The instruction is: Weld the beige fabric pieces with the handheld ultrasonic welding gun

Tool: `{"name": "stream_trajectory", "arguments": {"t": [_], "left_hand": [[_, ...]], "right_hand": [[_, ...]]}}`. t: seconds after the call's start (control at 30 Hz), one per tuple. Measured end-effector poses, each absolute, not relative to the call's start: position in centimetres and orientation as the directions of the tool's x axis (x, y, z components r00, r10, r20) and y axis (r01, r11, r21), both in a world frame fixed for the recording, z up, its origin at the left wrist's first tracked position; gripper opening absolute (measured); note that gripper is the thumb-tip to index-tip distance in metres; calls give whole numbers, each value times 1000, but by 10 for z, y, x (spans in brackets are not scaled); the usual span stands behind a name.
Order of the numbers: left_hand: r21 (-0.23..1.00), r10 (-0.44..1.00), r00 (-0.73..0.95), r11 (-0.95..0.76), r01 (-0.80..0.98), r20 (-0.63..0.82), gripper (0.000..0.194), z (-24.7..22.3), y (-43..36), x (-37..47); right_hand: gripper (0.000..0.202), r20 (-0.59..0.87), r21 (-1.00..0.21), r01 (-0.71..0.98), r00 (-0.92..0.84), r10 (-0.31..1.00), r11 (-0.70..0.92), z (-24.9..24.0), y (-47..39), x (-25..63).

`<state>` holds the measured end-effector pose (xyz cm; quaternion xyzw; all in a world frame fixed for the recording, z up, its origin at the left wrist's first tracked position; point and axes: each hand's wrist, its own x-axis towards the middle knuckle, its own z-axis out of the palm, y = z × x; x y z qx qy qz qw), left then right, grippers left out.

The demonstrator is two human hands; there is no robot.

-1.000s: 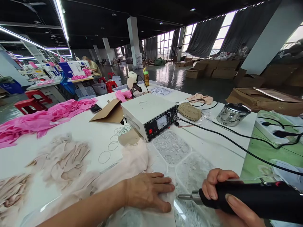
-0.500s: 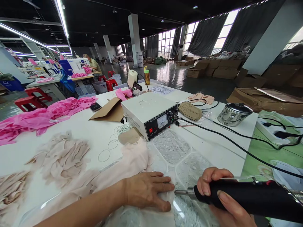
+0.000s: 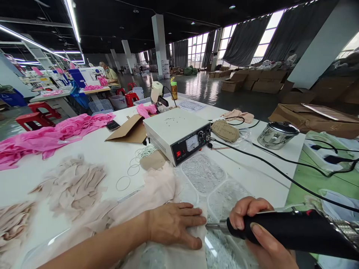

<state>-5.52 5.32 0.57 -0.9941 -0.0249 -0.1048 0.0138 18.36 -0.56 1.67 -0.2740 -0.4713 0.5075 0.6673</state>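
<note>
Left hand [image 3: 176, 226]: palm down, fingers extended and slightly parted, nothing gripped, laid flat on pale fabric [image 3: 159, 186]; forearm reaching in from lower left. Right hand [image 3: 260, 228]: fingers and thumb wrapped round a black handheld tool [image 3: 294, 228], near-horizontal, metal tip [image 3: 218, 226] pointing left, beside the left fingertips at the fabric's edge; contact cannot be told. Pale fabric: beneath left hand, left of tool, partly over a clear sheet with marbled panels [image 3: 203, 173]. On the white tabletop [image 3: 260, 175], beyond: control box [image 3: 176, 127], red switch lit; thin rings [image 3: 146, 151]; lidded metal pot [image 3: 276, 138], right. Left: beige fabric pile [image 3: 74, 183]; pink cloth [image 3: 64, 132].
</note>
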Motion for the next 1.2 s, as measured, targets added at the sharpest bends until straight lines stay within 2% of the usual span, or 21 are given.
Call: {"name": "stream_trajectory", "arguments": {"t": [0.17,0.37,0.77,1.0,1.2], "left_hand": [[-33,58,980,-997,66,189,21,7,51,-55],[-47,49,974,-997,61,219,21,7,52,-54],[-50,41,975,-997,53,218,22,6,52,-55],[-64,43,976,-996,58,212,16,4,52,-55],[-64,41,975,-996,56,219,23,8,52,-54]], "right_hand": [[12,316,-832,-458,71,946,313,23,-13,180],[13,259,-869,-425,50,964,256,31,-23,177],[12,279,-879,-404,-9,960,252,28,-17,176],[13,232,-878,-429,2,973,211,29,-26,179],[14,211,-894,-415,-51,976,172,24,-30,180]]}}
